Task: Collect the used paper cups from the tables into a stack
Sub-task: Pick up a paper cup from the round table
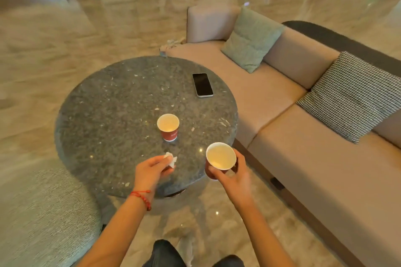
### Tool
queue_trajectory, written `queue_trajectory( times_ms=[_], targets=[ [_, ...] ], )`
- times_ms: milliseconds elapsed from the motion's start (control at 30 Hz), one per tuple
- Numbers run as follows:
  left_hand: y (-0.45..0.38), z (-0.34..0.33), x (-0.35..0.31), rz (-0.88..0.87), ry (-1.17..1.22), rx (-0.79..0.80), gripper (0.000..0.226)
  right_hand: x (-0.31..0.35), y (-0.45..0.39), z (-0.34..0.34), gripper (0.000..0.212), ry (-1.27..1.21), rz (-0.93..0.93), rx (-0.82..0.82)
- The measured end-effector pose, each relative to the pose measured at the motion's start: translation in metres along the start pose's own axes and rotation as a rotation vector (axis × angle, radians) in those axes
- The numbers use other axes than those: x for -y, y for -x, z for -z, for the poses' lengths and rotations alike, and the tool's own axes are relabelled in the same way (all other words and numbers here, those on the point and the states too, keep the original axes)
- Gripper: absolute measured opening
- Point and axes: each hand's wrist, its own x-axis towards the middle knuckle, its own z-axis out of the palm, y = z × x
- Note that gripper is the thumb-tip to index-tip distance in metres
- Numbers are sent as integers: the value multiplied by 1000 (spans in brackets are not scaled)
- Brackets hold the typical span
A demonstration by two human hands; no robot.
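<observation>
The left hand (pixel 152 170) is curled closed around a small crumpled white tissue (pixel 170 159), pinched between thumb and fingertips just above the near part of the round stone table (pixel 97 119). A red thread bracelet (pixel 142 198) sits on that wrist.

Moving rightward, a red paper cup (pixel 168 127) stands upright on the table near its middle, mouth facing up, its long axis vertical, and it looks empty inside. It lies just beyond the left hand and slightly to its right, and up-left of the right hand.

The right hand (pixel 230 174) is wrapped around a second red paper cup (pixel 220 159), thumb on the near wall and fingers round the far side, held at the table's near right edge. This cup is also upright, or only slightly tilted toward the camera, mouth open upward, so both cups point the same way.

My judgement is that the standing cup is about equally near both hands, but the left is occupied with the tissue, so nesting probably falls to the right hand: bring the held cup up-left over the standing one and lower it straight down along their shared vertical axis.

Further right, a dark phone (pixel 202 84) lies flat on the table's far side, well apart from the cups, and a beige sofa (pixel 282 136) with cushions runs alongside.
</observation>
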Motion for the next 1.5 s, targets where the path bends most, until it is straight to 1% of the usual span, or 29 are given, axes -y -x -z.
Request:
queue_trajectory(
  times_ms=[233, 333, 567, 700, 800, 933, 1267, 1433, 1500],
  targets=[
    [-42, 6, -17, 4, 73, -138, 3, 22, -75, -45, 68, 2, 77, 144],
    [-56, 5, -23, -6, 101, -196, 1, 31, -107, -62, 64, 30, 117, 213],
    [-76, 4, -31, -6, 165, -409, 12, 39, -171, -99, 64, -2, 148, 482],
    [-82, 4, -30, 0, 219, -482, 12, 36, -192, -114, 67, 16, 138, 606],
    [-84, 4, -26, 4, 216, -521, 10, 31, -198, -121, 68, 46, 145, 680],
    [-84, 5, -21, 33, 239, -555, 5, 20, -201, -125, 68, 94, 168, 714],
    [-81, 15, -14, 80, 255, -557, 4, -10, -190, -129, 78, 93, 16, 832],
    [-78, 23, -11, 84, 245, -580, 10, -15, -181, -136, 87, 156, 24, 818],
    [-76, 26, -11, 85, 238, -586, 12, -14, -180, -140, 85, 180, 20, 793]
  ],
)
